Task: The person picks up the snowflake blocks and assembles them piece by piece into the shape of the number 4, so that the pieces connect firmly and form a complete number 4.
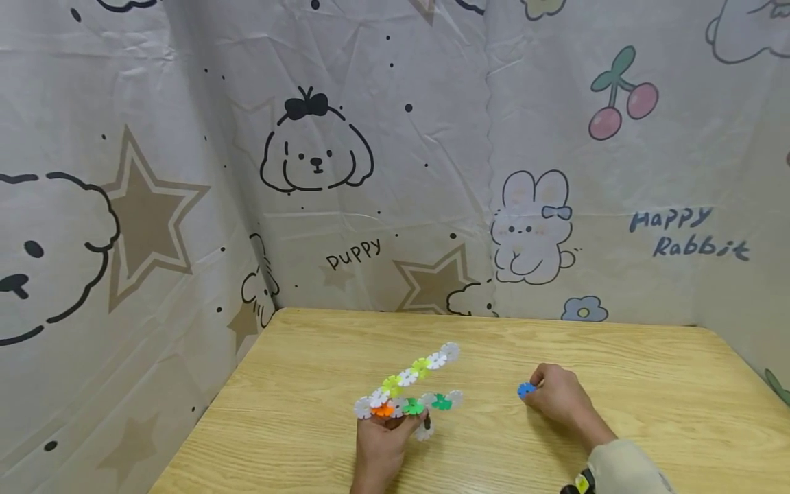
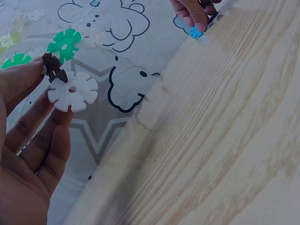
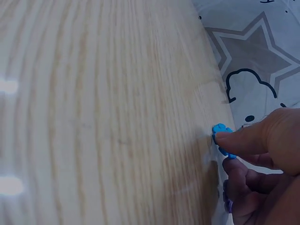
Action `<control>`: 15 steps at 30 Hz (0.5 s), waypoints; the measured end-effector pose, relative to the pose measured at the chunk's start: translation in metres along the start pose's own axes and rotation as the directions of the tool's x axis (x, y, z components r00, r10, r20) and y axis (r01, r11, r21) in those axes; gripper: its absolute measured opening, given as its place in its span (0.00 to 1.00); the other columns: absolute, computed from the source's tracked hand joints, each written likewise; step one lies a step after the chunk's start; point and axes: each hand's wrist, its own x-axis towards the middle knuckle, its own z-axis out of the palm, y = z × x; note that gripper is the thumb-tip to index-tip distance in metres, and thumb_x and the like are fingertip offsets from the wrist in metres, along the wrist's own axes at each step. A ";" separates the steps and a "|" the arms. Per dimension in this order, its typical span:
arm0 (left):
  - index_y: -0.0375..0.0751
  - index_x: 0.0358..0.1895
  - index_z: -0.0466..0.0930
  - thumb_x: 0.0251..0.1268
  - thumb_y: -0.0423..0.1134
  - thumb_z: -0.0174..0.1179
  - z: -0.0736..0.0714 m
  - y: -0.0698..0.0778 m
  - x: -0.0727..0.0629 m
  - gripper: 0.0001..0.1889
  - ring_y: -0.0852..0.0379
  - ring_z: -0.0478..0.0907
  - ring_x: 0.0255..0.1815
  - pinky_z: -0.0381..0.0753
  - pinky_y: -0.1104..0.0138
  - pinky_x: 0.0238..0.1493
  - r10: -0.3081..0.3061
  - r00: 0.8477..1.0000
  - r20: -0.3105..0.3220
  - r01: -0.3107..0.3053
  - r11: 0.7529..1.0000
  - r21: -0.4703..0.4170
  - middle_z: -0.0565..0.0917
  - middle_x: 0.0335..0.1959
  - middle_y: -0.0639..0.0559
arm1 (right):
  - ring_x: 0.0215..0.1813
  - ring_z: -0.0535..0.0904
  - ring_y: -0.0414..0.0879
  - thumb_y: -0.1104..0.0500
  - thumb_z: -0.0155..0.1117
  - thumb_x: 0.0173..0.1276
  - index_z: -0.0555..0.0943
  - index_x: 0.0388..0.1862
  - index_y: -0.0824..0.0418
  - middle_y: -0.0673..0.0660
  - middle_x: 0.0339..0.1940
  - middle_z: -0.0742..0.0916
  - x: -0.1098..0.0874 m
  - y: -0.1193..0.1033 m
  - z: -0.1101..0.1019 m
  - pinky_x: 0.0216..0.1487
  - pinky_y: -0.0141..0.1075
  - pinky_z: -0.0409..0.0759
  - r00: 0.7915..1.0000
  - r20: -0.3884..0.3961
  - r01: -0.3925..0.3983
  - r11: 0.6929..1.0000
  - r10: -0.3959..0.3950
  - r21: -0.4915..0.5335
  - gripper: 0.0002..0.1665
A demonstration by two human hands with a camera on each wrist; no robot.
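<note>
In the head view my left hand (image 1: 378,453) grips a V-shaped chain of interlocked plastic snowflake discs (image 1: 407,377). White discs alternate with yellow-green ones on the upper arm, and with orange and green ones on the lower. By the thumb a brown disc (image 2: 55,67) joins a white disc (image 2: 72,92), both close up in the left wrist view. Farther right, my right hand (image 1: 560,396) pinches a blue snowflake disc (image 1: 526,390) between thumb and fingers. A purple piece (image 3: 227,197), mostly hidden, shows by the lower fingers in the right wrist view.
A light wooden table (image 1: 296,357) lies under both hands. Behind it and at the sides hangs a pale curtain (image 1: 432,137) printed with cartoon animals and stars. A dark band with a yellow part (image 1: 583,481) sits by the right sleeve (image 1: 626,470).
</note>
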 end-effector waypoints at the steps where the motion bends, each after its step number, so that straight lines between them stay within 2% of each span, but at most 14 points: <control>1: 0.22 0.44 0.79 0.53 0.23 0.72 0.000 0.000 0.000 0.16 0.47 0.86 0.41 0.83 0.58 0.44 -0.004 1.000 -0.002 0.004 1.000 0.005 0.85 0.38 0.33 | 0.32 0.74 0.49 0.63 0.73 0.57 0.78 0.36 0.67 0.56 0.32 0.83 0.000 0.000 0.000 0.31 0.40 0.73 1.000 -0.004 0.004 1.000 -0.004 0.003 0.13; 5: 0.22 0.44 0.79 0.53 0.24 0.73 0.002 0.002 0.000 0.16 0.48 0.86 0.41 0.83 0.59 0.44 -0.023 1.000 -0.006 0.023 1.000 0.015 0.85 0.39 0.33 | 0.32 0.76 0.48 0.66 0.72 0.57 0.80 0.34 0.67 0.55 0.30 0.84 -0.001 0.002 -0.001 0.32 0.40 0.75 1.000 -0.010 0.026 1.000 -0.026 0.013 0.10; 9: 0.24 0.45 0.79 0.53 0.24 0.73 0.004 0.002 0.000 0.17 0.47 0.86 0.41 0.84 0.59 0.44 -0.034 0.999 -0.008 0.034 0.999 0.014 0.85 0.39 0.34 | 0.29 0.73 0.47 0.67 0.70 0.58 0.83 0.29 0.66 0.52 0.25 0.82 -0.003 0.002 -0.002 0.29 0.38 0.72 0.999 0.001 0.041 0.999 -0.041 0.035 0.03; 15: 0.26 0.45 0.80 0.52 0.25 0.74 0.007 0.000 0.000 0.17 0.47 0.86 0.41 0.84 0.58 0.43 -0.042 0.999 -0.010 0.043 0.999 0.016 0.86 0.38 0.37 | 0.22 0.68 0.44 0.66 0.67 0.62 0.81 0.22 0.62 0.50 0.18 0.76 -0.009 0.002 -0.003 0.24 0.33 0.64 0.999 0.014 0.038 0.997 -0.039 0.070 0.08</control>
